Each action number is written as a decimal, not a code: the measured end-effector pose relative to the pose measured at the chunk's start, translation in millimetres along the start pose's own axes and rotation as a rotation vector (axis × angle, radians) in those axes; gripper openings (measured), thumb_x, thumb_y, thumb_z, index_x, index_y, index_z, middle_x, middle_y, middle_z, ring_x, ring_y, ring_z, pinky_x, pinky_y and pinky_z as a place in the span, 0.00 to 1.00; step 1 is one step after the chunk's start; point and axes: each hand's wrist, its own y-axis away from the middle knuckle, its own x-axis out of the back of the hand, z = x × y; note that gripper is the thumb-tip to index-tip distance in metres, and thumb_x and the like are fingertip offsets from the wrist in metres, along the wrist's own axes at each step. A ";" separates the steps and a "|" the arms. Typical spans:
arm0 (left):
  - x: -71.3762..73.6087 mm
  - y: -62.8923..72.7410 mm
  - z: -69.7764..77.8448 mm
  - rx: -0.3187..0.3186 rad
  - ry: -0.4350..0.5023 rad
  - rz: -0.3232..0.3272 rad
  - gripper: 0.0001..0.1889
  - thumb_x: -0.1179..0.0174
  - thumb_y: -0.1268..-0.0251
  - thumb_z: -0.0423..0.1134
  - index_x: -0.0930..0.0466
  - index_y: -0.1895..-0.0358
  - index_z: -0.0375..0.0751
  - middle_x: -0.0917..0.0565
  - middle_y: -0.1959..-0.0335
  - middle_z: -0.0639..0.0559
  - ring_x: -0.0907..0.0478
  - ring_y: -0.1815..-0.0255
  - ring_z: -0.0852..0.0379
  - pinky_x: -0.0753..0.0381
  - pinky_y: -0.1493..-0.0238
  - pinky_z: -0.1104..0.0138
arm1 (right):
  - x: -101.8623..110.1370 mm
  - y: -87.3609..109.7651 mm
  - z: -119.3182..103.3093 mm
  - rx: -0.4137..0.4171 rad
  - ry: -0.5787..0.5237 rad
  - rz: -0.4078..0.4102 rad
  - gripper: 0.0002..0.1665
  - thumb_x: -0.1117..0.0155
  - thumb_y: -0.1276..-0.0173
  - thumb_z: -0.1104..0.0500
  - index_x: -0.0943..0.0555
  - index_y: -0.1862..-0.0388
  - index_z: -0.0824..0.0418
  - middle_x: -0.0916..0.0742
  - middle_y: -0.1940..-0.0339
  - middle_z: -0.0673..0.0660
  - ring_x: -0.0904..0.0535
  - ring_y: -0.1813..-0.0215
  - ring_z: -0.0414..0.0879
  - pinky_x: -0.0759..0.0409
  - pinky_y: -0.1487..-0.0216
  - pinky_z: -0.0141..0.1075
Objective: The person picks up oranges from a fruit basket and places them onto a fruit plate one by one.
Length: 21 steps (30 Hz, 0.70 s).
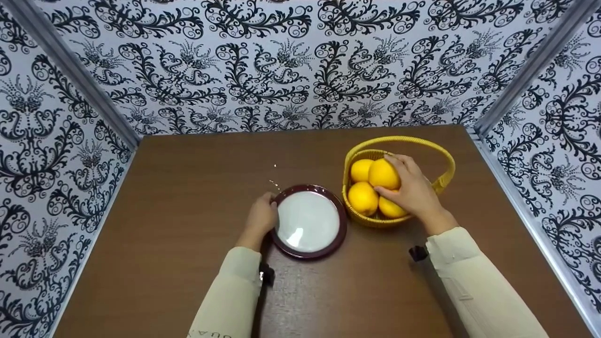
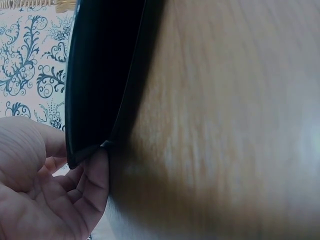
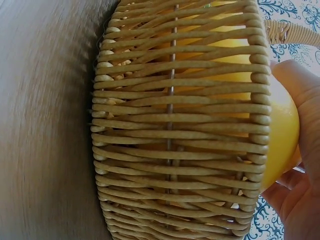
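Note:
A round plate [image 1: 307,220] with a white centre and a dark red rim lies on the table. My left hand [image 1: 263,215] pinches its left edge, thumb above and fingers tucked below; in the left wrist view the plate [image 2: 100,75] appears as a dark underside. Right of it stands a yellow wicker basket [image 1: 375,222] holding several round yellow fruits [image 1: 363,198]. My right hand [image 1: 415,193] reaches over the basket's right side and grips the topmost yellow fruit [image 1: 384,173], thumb and fingers on opposite sides. The basket's wall [image 3: 180,140] hides much of the fruit in the right wrist view.
The basket's tall handle [image 1: 450,164] arches behind and right of my right hand. Small pale specks [image 1: 275,165] show on the brown table [image 1: 188,188] beyond the plate. Patterned walls [image 1: 291,61] enclose the table at the back and sides.

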 end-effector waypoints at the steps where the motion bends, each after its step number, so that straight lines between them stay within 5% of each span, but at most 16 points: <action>1: 0.0 0.2 0.1 0.003 0.001 0.002 0.13 0.49 0.23 0.32 0.19 0.44 0.34 0.13 0.47 0.34 0.17 0.41 0.36 0.21 0.38 0.46 | 0.1 -0.1 -0.2 -0.002 -0.003 -0.003 0.48 0.21 0.37 0.44 0.31 0.22 0.53 0.27 0.30 0.63 0.27 0.33 0.64 0.25 0.35 0.65; 21: 0.6 1.0 -0.2 0.009 0.023 0.004 0.13 0.49 0.24 0.32 0.19 0.45 0.34 0.13 0.46 0.34 0.18 0.41 0.35 0.22 0.36 0.45 | 1.8 1.2 -6.8 0.005 -0.026 0.056 0.47 0.19 0.40 0.48 0.28 0.26 0.56 0.25 0.32 0.65 0.26 0.35 0.65 0.26 0.32 0.65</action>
